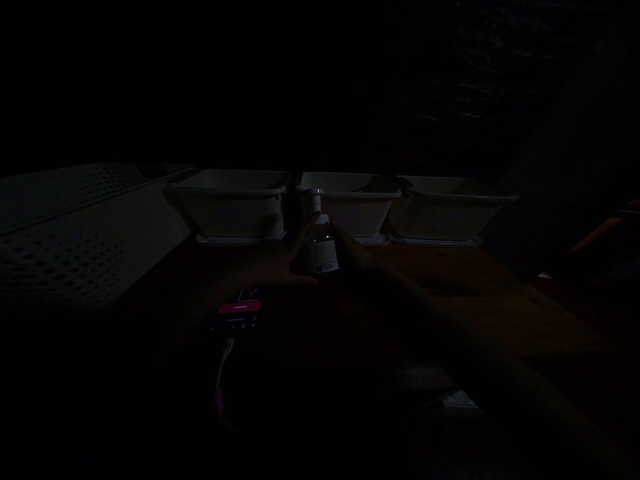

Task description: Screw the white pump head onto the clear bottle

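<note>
The scene is very dark. A pump bottle [321,255] with a white pump top and a pale label stands upright between my hands, in front of the middle tub. My left hand [293,257] curves round its left side, with a finger up near the neck and another lower down. From the right, my right hand [350,250] grips the bottle's other side; most of its fingers are lost in shadow. Whether the bottle's base touches the table is too dark to make out.
Three pale tubs, left [235,213], middle [363,213] and right [440,220], line the far side of the wooden table [500,307]. A perforated basket [150,233] stands at left. A lit phone [240,308] with a white cable [221,367] lies near my left forearm.
</note>
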`<control>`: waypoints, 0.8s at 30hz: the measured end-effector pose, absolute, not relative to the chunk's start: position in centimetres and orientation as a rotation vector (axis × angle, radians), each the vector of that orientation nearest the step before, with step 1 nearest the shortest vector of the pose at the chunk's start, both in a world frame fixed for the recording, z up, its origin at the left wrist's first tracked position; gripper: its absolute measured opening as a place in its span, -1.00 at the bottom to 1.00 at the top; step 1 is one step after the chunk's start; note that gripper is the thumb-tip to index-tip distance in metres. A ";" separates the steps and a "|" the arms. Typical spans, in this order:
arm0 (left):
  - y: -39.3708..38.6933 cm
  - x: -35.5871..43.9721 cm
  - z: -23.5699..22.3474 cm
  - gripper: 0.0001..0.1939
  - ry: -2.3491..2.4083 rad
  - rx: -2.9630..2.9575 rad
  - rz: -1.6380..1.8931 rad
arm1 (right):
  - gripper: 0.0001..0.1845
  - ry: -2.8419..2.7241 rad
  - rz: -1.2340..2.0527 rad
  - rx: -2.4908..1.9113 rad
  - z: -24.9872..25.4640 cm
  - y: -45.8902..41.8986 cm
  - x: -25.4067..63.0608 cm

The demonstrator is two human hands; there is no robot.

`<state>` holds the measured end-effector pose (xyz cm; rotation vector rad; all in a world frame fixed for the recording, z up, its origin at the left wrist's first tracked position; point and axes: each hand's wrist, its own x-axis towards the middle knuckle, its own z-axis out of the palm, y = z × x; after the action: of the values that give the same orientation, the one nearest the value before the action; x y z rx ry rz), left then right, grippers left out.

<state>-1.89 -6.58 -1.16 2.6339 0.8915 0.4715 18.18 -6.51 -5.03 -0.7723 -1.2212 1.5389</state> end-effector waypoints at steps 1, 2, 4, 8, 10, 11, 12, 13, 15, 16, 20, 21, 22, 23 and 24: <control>-6.6 -1.9 -1.1 0.26 0.899 2.641 0.469 | -0.42 -1.217 1.536 -0.773 -5.0 -6.6 18.2; -6.6 -1.9 -1.1 0.26 0.911 2.647 0.465 | -0.42 -1.213 1.536 -0.764 -4.9 -6.7 18.2; -6.7 -1.9 -1.0 0.26 0.939 2.650 0.450 | -0.42 -1.214 1.547 -0.726 -4.7 -6.9 18.1; -6.8 -1.9 -0.9 0.24 0.933 2.639 0.447 | -0.47 -1.225 1.552 -0.680 -4.7 -7.1 17.9; -6.9 -1.8 -0.9 0.23 0.921 2.640 0.456 | -0.49 -1.228 1.541 -0.674 -4.7 -7.1 18.0; -6.8 -1.8 -0.9 0.24 0.917 2.641 0.457 | -0.49 -1.232 1.536 -0.670 -4.8 -7.0 18.0; -6.8 -1.8 -0.9 0.24 0.914 2.640 0.453 | -0.50 -1.240 1.535 -0.665 -4.8 -7.0 18.0; -6.8 -1.8 -0.9 0.25 0.911 2.639 0.453 | -0.50 -1.249 1.535 -0.660 -4.8 -6.9 18.1; -6.7 -1.8 -0.9 0.26 0.899 2.636 0.457 | -0.51 -1.252 1.534 -0.653 -4.8 -6.9 18.1; -6.7 -1.8 -1.0 0.25 0.895 2.630 0.458 | -0.51 -1.250 1.540 -0.652 -4.8 -6.9 18.1; -6.8 -1.9 -0.9 0.25 0.913 2.599 0.458 | -0.53 -1.233 1.533 -0.651 -5.0 -6.8 18.0; -6.8 -1.9 -0.9 0.25 0.924 2.596 0.453 | -0.52 -1.239 1.528 -0.646 -5.0 -6.8 18.0; -6.8 -1.9 -0.9 0.25 0.932 2.596 0.444 | -0.51 -1.247 1.524 -0.636 -5.1 -6.7 18.0; -6.8 -1.9 -0.9 0.24 0.937 2.599 0.435 | -0.50 -1.258 1.525 -0.624 -5.2 -6.6 18.0; -6.8 -2.0 -0.9 0.23 0.939 2.604 0.428 | -0.49 -1.270 1.533 -0.614 -5.3 -6.5 18.0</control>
<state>-1.96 -6.80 -0.86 2.6035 0.9385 0.4280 18.04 -6.54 -5.28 -0.6141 -1.2700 1.5328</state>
